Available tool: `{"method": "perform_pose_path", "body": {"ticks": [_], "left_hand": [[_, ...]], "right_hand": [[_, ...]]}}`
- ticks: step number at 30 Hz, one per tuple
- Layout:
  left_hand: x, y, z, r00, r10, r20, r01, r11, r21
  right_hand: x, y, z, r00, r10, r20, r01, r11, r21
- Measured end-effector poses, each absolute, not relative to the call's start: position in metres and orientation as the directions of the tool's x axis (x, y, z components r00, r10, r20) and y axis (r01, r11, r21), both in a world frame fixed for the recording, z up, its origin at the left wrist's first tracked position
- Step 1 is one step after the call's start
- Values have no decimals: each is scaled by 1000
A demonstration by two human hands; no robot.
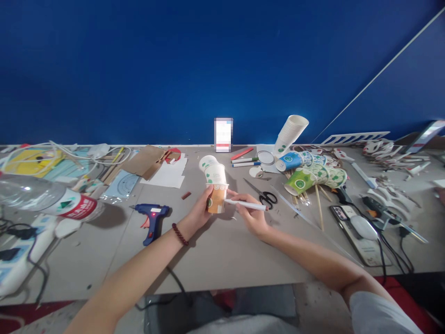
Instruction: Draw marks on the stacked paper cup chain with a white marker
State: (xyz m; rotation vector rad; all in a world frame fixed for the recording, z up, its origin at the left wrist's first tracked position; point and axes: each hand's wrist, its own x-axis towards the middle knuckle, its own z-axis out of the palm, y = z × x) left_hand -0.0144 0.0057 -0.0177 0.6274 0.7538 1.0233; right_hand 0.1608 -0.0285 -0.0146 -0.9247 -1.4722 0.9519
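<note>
My left hand point(200, 207) is wrapped round an orange paper cup point(217, 199), which is joined end to end with a white paper cup with green leaves point(216, 174). A further white cup piece point(207, 162) shows behind them. In my right hand point(251, 215) is a white marker pen point(248, 204), its tip close to the orange cup's side; whether it touches I cannot tell. Left of my left hand lies a blue hot glue gun point(153, 218). Black-handled scissors point(267, 198) rest just beyond my right hand.
A plastic bottle point(69, 202) lies at the left near a power strip point(26, 255). Behind the cups, a phone point(223, 134) leans on the blue wall. Stacked white cups point(292, 132), printed cups point(301, 180), markers point(245, 162) and another phone point(359, 236) occupy the right side.
</note>
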Motion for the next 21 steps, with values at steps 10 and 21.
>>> {"method": "perform_pose_path", "body": {"ticks": [10,21], "left_hand": [[-16,5,-18,310,911,-273,-505,401,764],[-15,6,-20,326,905,-275,-528,416,740]], "right_hand": [[161,-29,-14,-97,919,382,46,388,-921],[159,-29,-11,-98,900,425,33,430,-902]]}}
